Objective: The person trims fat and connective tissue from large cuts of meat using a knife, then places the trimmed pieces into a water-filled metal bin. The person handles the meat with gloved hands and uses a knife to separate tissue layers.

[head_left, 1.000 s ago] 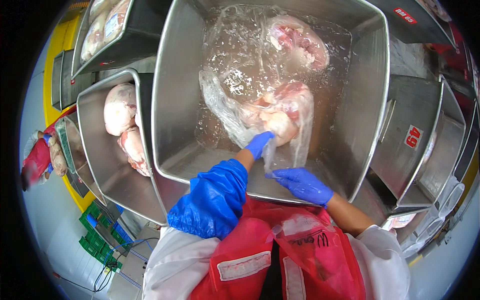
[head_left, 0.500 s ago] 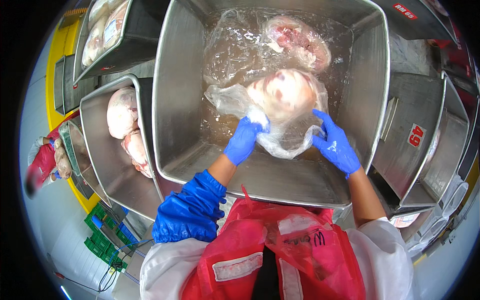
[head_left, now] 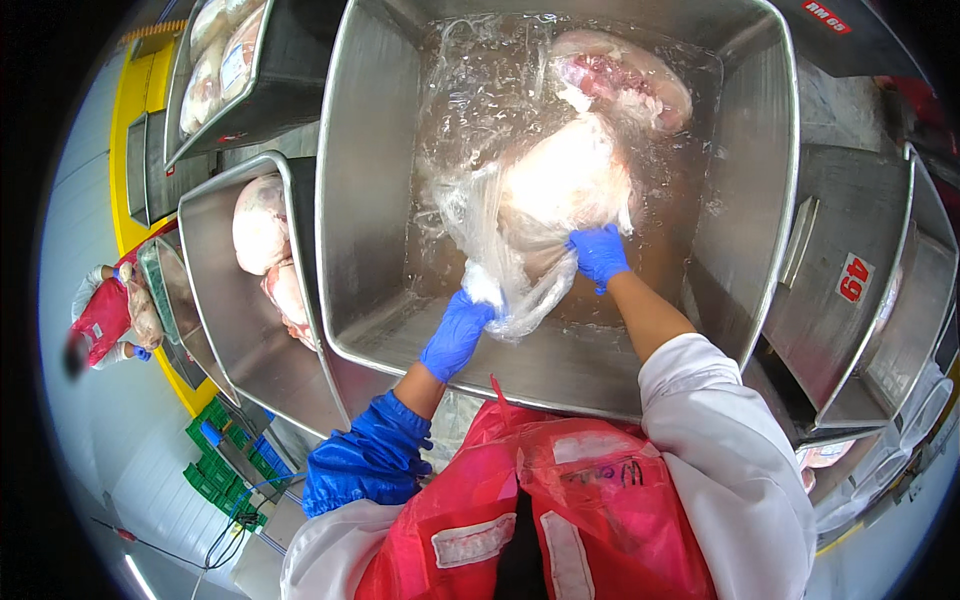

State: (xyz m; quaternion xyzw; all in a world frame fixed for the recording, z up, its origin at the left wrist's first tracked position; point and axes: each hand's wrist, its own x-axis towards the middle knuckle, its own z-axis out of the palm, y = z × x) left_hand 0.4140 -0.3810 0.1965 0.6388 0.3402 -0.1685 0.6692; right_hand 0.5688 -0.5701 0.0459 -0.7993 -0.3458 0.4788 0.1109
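Note:
My left hand [head_left: 458, 333], in a blue glove, is closed on a bunched end of a clear plastic bag [head_left: 540, 290], low and near the front wall of the steel tub [head_left: 390, 330]. With its fingers curled in, my right hand [head_left: 598, 256] grips the bag's film at the near edge of a large pale piece of meat [head_left: 565, 180]. Plastic trails along that meat's left and near sides, while its top looks bare. Behind it lies a second piece of meat [head_left: 635, 90], pink on its cut face. Shallow brownish liquid and more clear film cover the tub's bottom.
A smaller steel bin [head_left: 213, 212] on the left holds pale meat pieces [head_left: 262, 225]. Another bin [head_left: 262, 85] behind it holds wrapped meat. Steel bins [head_left: 828, 270] stand close on the right. At far left, a person in a red apron [head_left: 103, 322] handles meat.
My left hand has drawn the bag down toward me. My right hand has moved left and closed on the film beside the meat. More of the meat's surface shows bare.

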